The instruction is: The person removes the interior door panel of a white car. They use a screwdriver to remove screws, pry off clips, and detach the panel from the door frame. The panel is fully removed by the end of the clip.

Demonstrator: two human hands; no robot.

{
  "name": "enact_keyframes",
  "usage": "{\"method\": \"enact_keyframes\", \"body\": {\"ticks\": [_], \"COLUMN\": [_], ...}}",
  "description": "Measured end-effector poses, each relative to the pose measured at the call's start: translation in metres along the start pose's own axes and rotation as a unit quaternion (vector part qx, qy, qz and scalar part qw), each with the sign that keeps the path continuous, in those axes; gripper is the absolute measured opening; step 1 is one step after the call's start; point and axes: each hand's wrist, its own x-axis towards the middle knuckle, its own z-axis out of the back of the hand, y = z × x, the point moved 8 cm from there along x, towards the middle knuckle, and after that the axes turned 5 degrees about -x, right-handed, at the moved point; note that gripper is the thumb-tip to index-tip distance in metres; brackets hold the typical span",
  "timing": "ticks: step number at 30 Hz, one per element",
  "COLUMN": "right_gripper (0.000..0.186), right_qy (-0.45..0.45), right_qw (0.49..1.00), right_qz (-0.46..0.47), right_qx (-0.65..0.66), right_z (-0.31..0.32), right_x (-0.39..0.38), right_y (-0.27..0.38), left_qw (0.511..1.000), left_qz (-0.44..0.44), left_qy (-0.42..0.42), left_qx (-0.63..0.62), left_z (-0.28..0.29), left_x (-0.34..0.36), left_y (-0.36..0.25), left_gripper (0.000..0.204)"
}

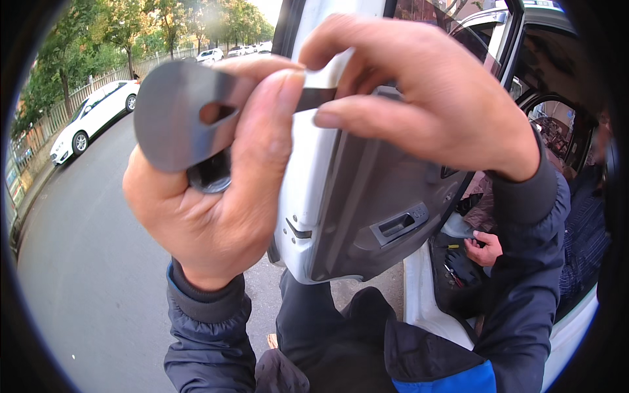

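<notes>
My left hand [229, 196] is closed on a flat dark-grey metal piece [171, 114] with a rounded end and a slot, held up before the edge of a white car door [300, 183]. Part of a shiny dark round thing [208, 175] shows beneath the plate, inside my left hand. My right hand [426, 111], blurred, curls its fingers and thumb round a dark narrow strip [316, 98] beside my left thumb, apparently part of the same metal piece; its fingertips are partly hidden.
The open door's grey inner panel [354, 183] faces right. In the doorway, another person's hand [483, 247] is near tools [458, 275] on the dark floor; their dark striped clothing [583, 229] shows behind my right arm. A white parked car [88, 118] stands across the road [98, 262].
</notes>
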Motion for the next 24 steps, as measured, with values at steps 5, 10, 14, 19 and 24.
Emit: {"method": "enact_keyframes", "body": {"ticks": [5,10,14,19,24], "right_gripper": [0.036,0.032,0.036,0.044,0.042], "right_qy": [-0.134,-0.151,-0.17,-0.177,-0.202], "right_qw": [0.969,0.937,0.965,0.964,0.956], "right_qz": [-0.138,-0.241,-0.175,-0.199,-0.212], "right_qx": [0.152,0.205,0.1,0.024,-0.001], "right_z": [0.036,0.009,0.003,-0.008,-0.013], "right_x": [-0.037,-0.098,-0.115,-0.129,-0.115], "right_y": [-0.06,-0.076,-0.071,-0.076,-0.092], "left_qw": [0.985,0.971,0.96,0.97,0.957], "left_qz": [0.127,0.134,0.154,0.159,0.194], "left_qy": [-0.064,-0.095,-0.113,-0.088,-0.114], "left_qx": [-0.099,-0.174,-0.206,-0.16,-0.184], "left_z": [0.013,0.009,0.006,-0.01,-0.007], "left_x": [-0.015,-0.038,-0.05,-0.076,-0.071], "left_y": [0.036,0.061,0.074,0.065,0.064], "left_gripper": [0.031,0.028,0.028,0.028,0.033]}}
